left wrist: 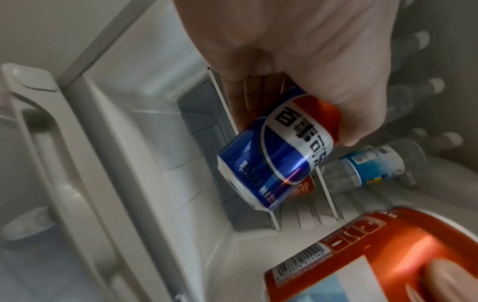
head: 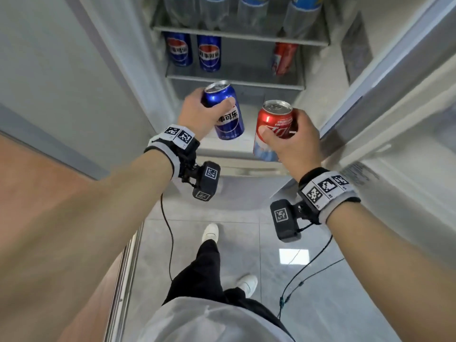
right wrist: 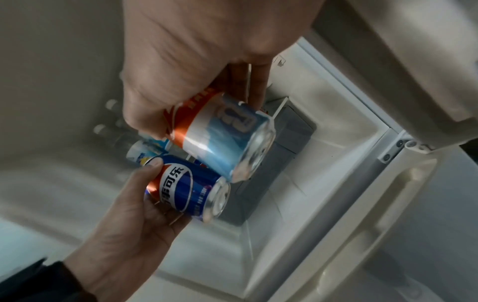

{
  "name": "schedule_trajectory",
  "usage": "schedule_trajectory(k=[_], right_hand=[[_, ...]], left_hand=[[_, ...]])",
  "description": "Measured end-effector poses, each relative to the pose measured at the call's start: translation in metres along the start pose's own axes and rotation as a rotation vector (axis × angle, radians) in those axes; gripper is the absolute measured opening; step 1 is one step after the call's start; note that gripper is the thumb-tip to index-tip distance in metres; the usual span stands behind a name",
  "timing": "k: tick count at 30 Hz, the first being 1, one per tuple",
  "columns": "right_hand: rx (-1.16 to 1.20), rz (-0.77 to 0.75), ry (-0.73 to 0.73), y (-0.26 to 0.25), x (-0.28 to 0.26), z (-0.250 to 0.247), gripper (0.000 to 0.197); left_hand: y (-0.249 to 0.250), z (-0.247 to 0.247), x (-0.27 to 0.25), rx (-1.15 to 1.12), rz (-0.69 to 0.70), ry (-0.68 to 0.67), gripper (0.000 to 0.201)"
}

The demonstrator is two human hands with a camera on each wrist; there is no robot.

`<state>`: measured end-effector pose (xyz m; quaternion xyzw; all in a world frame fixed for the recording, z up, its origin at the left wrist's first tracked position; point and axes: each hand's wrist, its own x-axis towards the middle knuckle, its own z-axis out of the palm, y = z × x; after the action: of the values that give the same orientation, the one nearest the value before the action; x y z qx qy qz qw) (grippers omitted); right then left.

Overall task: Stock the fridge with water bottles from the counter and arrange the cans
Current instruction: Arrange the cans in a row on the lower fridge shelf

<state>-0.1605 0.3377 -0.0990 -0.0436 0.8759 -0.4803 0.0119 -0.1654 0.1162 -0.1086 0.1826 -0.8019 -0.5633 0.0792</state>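
My left hand (head: 197, 112) grips a blue cola can (head: 225, 112) around its upper part, held in the air in front of the open fridge. The same blue can (left wrist: 274, 161) fills the left wrist view. My right hand (head: 293, 137) grips a red cola can (head: 271, 129) beside it, tilted slightly; its lower part (right wrist: 227, 139) is light blue and white. Two blue cans (head: 193, 51) stand on the left of the middle shelf (head: 237, 79). One red can (head: 283, 58) stands on the right. Several water bottles (head: 246, 13) stand on the shelf above.
The fridge door (head: 407, 114) stands open at my right, its inner racks (right wrist: 362, 204) close to the right hand. A white wall panel (head: 61, 70) and a wooden counter edge (head: 37, 193) lie at the left. My feet stand on grey floor tiles (head: 246, 243).
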Motion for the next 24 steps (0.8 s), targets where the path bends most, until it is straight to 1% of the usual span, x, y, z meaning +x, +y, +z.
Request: schedule_trajectory(k=[1, 2, 4, 6, 8, 11, 12, 14, 15, 19, 21, 24], right_hand=[[0.014, 0.023, 0.021, -0.003, 0.012, 0.004, 0.062], [0.022, 0.038, 0.043, -0.006, 0.024, 0.007, 0.060], [0.012, 0.060, 0.074, -0.011, 0.045, 0.013, 0.053], [-0.001, 0.074, 0.091, -0.014, 0.062, 0.019, 0.050], [-0.005, 0.079, 0.108, -0.016, 0.077, 0.025, 0.049], [-0.015, 0.075, 0.138, -0.016, 0.096, 0.032, 0.050], [-0.017, 0.073, 0.142, -0.016, 0.102, 0.034, 0.050], [-0.008, 0.075, 0.140, -0.014, 0.112, 0.037, 0.051], [-0.002, 0.081, 0.137, -0.015, 0.115, 0.038, 0.052], [0.021, 0.091, 0.122, -0.013, 0.129, 0.043, 0.059], [0.041, 0.089, 0.133, -0.010, 0.135, 0.045, 0.061], [0.068, 0.097, 0.138, -0.004, 0.142, 0.047, 0.060]], left_hand=[[0.003, 0.000, 0.014, 0.007, 0.003, -0.007, 0.032], [0.005, 0.002, 0.029, 0.013, 0.008, -0.019, 0.035], [0.010, 0.006, 0.055, 0.023, 0.034, -0.046, 0.047], [0.015, 0.011, 0.078, 0.067, 0.063, -0.084, 0.054], [0.017, 0.016, 0.099, 0.092, 0.075, -0.133, 0.053], [0.017, 0.024, 0.125, 0.121, 0.139, -0.193, 0.043], [0.016, 0.026, 0.132, 0.115, 0.151, -0.203, 0.045], [0.012, 0.031, 0.144, 0.060, 0.152, -0.201, 0.052], [0.011, 0.033, 0.147, 0.041, 0.151, -0.194, 0.052], [0.011, 0.042, 0.162, 0.042, 0.164, -0.178, 0.050], [0.011, 0.049, 0.171, 0.042, 0.173, -0.150, 0.049], [0.014, 0.054, 0.182, 0.035, 0.165, -0.149, 0.041]])
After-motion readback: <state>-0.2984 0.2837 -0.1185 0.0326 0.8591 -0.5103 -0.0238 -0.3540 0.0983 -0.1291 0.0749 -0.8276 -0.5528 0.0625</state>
